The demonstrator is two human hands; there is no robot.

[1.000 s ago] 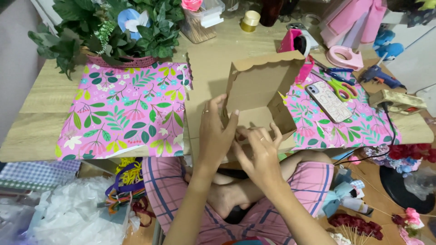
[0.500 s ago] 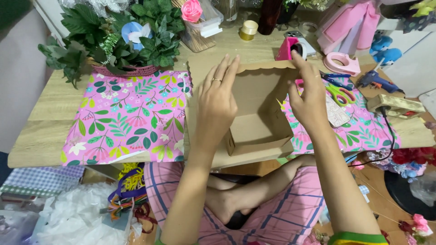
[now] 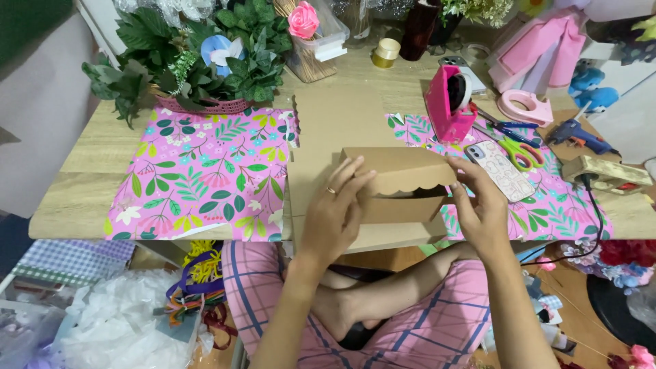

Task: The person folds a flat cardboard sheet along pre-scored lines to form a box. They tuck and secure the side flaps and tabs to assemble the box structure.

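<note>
Cardboard fills our grip: a brown box (image 3: 400, 184) with a scalloped lid edge sits on the wooden surface (image 3: 75, 184), just in front of our lap. Our left hand (image 3: 335, 208) lies flat against its left side, fingers spread over the lid's corner, a ring on one finger. Our right hand (image 3: 478, 205) cups the right end, thumb on the lid edge. Both hands press the box rather than close around it. Pink floral paper (image 3: 198, 171) lies to the left; a phone (image 3: 501, 160) and green-handled scissors (image 3: 516, 147) rest on more paper at the right, a leafy basket (image 3: 198, 61) behind.
</note>
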